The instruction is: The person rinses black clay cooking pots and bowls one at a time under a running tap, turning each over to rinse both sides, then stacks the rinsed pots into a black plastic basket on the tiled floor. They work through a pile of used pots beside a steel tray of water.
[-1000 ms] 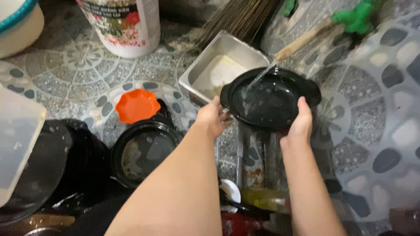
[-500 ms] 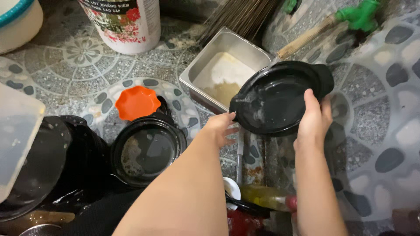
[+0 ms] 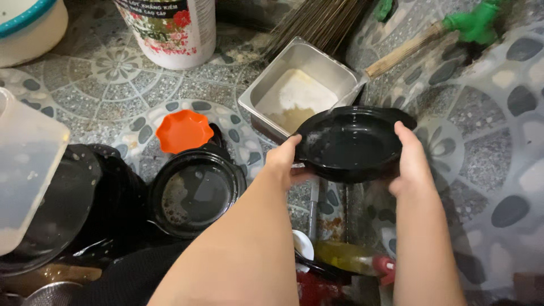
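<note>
Over patterned floor tiles (image 3: 113, 85), left hand (image 3: 283, 161) and right hand (image 3: 411, 161) grip a black bowl (image 3: 351, 144) beside a steel tray (image 3: 297, 93)

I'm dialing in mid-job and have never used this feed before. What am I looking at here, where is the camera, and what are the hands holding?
There is no machine: these are a person's two bare hands, seen from a camera worn on their head, looking down at a patterned tile floor. The left hand and right hand grip opposite edges of a black bowl, wet inside, with a thin stream of water falling at its rim. Behind it sits a steel tray holding pale liquid. To the left lie an orange fluted dish and another black bowl. At the top stand a white bucket and a green tap.
</note>
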A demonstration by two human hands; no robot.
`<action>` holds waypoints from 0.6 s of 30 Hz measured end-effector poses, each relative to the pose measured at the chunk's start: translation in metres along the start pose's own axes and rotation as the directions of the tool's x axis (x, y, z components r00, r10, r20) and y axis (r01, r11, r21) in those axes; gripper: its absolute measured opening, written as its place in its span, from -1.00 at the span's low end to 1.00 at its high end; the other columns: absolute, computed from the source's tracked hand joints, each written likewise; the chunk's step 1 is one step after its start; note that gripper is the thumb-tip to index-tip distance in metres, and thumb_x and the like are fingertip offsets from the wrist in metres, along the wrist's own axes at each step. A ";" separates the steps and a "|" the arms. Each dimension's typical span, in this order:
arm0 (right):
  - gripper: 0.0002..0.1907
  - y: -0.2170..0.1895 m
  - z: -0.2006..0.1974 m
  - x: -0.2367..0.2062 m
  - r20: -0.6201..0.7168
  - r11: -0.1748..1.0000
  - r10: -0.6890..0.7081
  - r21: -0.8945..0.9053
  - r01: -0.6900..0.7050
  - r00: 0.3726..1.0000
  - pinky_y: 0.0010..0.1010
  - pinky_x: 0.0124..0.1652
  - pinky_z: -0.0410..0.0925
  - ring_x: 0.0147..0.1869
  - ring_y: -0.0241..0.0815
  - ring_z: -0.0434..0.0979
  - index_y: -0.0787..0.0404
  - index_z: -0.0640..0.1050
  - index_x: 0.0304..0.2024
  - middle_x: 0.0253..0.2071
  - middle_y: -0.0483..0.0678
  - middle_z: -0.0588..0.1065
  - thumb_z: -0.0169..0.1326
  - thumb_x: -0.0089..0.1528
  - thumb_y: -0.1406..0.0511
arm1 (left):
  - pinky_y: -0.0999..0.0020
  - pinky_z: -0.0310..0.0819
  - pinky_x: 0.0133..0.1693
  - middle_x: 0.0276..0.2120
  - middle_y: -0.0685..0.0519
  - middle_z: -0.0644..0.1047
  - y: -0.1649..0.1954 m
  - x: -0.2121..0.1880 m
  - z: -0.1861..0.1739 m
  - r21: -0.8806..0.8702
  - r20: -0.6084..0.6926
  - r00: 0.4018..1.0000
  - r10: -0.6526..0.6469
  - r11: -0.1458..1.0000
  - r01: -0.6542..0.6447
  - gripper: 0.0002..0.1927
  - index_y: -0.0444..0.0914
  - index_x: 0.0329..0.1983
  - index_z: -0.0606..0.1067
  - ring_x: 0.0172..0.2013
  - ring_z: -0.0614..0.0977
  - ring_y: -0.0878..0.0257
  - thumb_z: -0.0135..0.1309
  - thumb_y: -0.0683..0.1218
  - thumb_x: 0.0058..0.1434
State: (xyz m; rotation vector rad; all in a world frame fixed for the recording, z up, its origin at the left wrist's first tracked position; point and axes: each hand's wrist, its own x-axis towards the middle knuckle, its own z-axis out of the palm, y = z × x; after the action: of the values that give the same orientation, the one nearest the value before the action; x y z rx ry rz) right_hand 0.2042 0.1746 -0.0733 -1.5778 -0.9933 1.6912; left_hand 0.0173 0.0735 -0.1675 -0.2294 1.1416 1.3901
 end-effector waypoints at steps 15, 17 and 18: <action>-0.59 0.001 -0.017 0.072 0.191 0.982 0.108 0.133 -0.135 0.976 0.07 0.14 0.41 0.10 0.02 0.59 0.11 0.52 0.07 0.04 -0.05 0.58 0.08 0.21 0.11 | -0.11 0.68 -0.36 -0.10 -0.29 0.58 0.041 -0.010 0.009 0.258 0.090 0.987 0.130 0.955 -0.149 -0.49 -0.44 0.07 0.37 -0.25 0.71 -0.23 0.14 -0.25 0.01; -0.61 0.021 -0.013 0.088 0.224 0.964 0.073 0.235 -0.127 0.972 0.07 0.19 0.44 0.10 0.06 0.61 0.18 0.52 0.07 0.05 0.02 0.58 0.07 0.24 0.17 | -0.09 0.71 -0.40 -0.08 -0.24 0.58 0.043 -0.017 0.016 0.316 0.030 0.965 0.262 0.913 -0.257 -0.34 -0.19 0.16 0.27 -0.24 0.70 -0.17 0.14 -0.30 -0.05; -0.60 0.031 -0.008 0.094 0.212 0.964 0.049 0.245 -0.101 0.976 0.10 0.20 0.44 0.10 0.09 0.62 0.22 0.51 0.08 0.06 0.07 0.59 0.04 0.25 0.18 | -0.06 0.71 -0.39 -0.08 -0.18 0.58 0.043 -0.020 0.019 0.360 -0.021 0.952 0.306 0.890 -0.279 -0.36 -0.18 0.14 0.32 -0.22 0.70 -0.11 0.17 -0.28 -0.06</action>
State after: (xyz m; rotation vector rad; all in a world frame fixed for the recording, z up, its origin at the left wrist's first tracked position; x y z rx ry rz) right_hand 0.2041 0.2381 -0.1495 -1.3094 -0.7816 1.9779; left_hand -0.0049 0.0851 -0.1229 0.1566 1.5162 1.4142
